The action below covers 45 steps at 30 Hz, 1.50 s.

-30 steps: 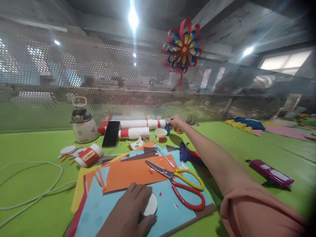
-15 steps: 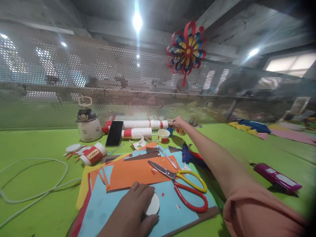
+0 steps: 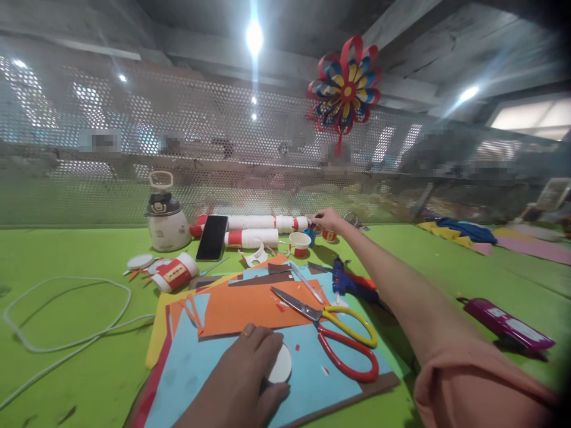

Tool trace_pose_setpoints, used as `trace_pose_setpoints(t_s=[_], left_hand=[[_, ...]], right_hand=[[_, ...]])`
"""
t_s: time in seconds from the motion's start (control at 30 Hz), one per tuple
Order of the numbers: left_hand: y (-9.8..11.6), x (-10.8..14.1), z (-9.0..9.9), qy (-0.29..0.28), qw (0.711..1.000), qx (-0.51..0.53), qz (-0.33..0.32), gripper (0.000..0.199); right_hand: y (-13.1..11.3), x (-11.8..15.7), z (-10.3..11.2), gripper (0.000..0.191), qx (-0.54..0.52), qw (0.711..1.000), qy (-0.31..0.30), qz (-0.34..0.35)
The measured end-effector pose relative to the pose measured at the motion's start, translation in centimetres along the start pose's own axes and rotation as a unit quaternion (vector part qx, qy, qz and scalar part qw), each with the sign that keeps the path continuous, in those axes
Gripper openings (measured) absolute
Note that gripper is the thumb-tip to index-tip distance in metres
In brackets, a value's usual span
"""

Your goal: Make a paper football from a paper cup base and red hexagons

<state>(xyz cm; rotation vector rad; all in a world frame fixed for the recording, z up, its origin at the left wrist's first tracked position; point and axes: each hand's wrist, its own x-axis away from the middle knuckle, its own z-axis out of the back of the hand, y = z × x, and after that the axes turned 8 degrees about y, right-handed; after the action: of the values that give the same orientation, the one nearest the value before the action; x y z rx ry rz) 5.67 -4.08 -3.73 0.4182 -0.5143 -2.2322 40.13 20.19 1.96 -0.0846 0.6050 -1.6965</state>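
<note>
My left hand (image 3: 254,365) rests on the light blue paper (image 3: 312,383), its fingers curled round a white round piece (image 3: 281,364) with a flat top; its sides are hidden under the hand. At the far side of the table my right hand (image 3: 328,220) is closed in a pinch just above a small blue container (image 3: 309,238). Something small and dark shows at the fingertips, too small to name. A red and white paper cup (image 3: 329,235) stands right under that hand, and a cut-down white cup (image 3: 299,244) is just left of the container.
Scissors (image 3: 330,330) with yellow and red handles lie on the papers, beside an orange sheet (image 3: 241,309). A blue glue gun (image 3: 350,282) lies under my right forearm. Further back are a phone (image 3: 212,238), stacked cups (image 3: 252,239) and a bottle (image 3: 168,226). A white cable (image 3: 84,342) loops at left.
The whole view has shifted slightly, so things sit a little further right. My right hand stays over the blue container, its fingers lower and pinched; my left hand keeps its hold.
</note>
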Motion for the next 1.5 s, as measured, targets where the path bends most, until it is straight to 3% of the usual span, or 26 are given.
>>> trace_pose_setpoints(t_s=[0.13, 0.53, 0.67, 0.83, 1.1, 1.2, 1.4, 1.5], left_hand=[[0.2, -0.1, 0.3, -0.003, 1.0, 0.005, -0.002, 0.044], [-0.6, -0.1, -0.5, 0.013, 1.0, 0.006, -0.018, 0.042], [-0.3, -0.2, -0.3, 0.007, 1.0, 0.011, -0.013, 0.039], [-0.1, -0.3, 0.0, 0.0, 1.0, 0.008, 0.003, 0.043], [-0.8, 0.0, -1.2, 0.068, 0.998, 0.011, -0.014, 0.044], [-0.8, 0.0, -1.5, 0.084, 0.996, 0.011, -0.015, 0.042], [-0.2, -0.2, -0.3, 0.025, 1.0, 0.009, -0.009, 0.037], [-0.3, -0.2, -0.3, 0.025, 1.0, 0.006, -0.01, 0.04]], right_hand=[[0.1, 0.1, 0.4, 0.03, -0.018, 1.0, 0.0, -0.004], [1.0, -0.3, 1.6, 0.031, -0.034, 0.996, 0.077, -0.019], [0.6, -0.1, 0.7, 0.031, -0.033, 0.998, 0.057, -0.008], [0.0, 0.0, -0.6, 0.03, -0.044, 0.999, -0.014, 0.005], [-0.4, -0.5, 2.3, 0.03, -0.043, 0.998, -0.054, 0.011], [-1.0, -0.3, 2.3, 0.03, -0.033, 0.997, -0.065, 0.009], [-1.6, -0.4, 1.2, 0.029, -0.022, 0.996, -0.089, -0.015], [-1.4, -0.8, 1.3, 0.03, -0.027, 0.996, -0.075, -0.026]])
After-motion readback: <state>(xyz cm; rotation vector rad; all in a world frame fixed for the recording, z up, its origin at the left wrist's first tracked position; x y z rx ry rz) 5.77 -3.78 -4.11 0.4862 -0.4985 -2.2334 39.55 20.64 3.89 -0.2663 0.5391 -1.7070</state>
